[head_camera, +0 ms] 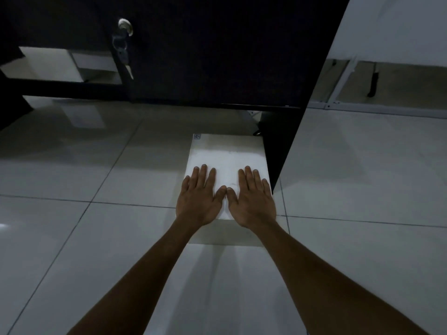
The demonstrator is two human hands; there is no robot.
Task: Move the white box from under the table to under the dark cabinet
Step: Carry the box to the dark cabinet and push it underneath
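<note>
Box (pixel 226 155) sits on tiled floor (pixel 96 238) w/ far end just under cabinet (pixel 217 56) front edge, near end sticking out. Left hand (pixel 198 201) & right hand (pixel 251 201) lie flat on box top, fingers (pixel 202 175) spread open, thumbs touching, gripping nothing.

Both arms reach forward, left hand (pixel 198 199) and right hand (pixel 251 199) flat, thumbs touching.

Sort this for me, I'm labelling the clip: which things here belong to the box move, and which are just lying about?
In the job:
- white box, on the floor by the cabinet's foot
- dark cabinet
- left hand and right hand, flat on the box

Lying about:
- keys in the cabinet lock
- white frame at right
- pale boxes at left
</note>
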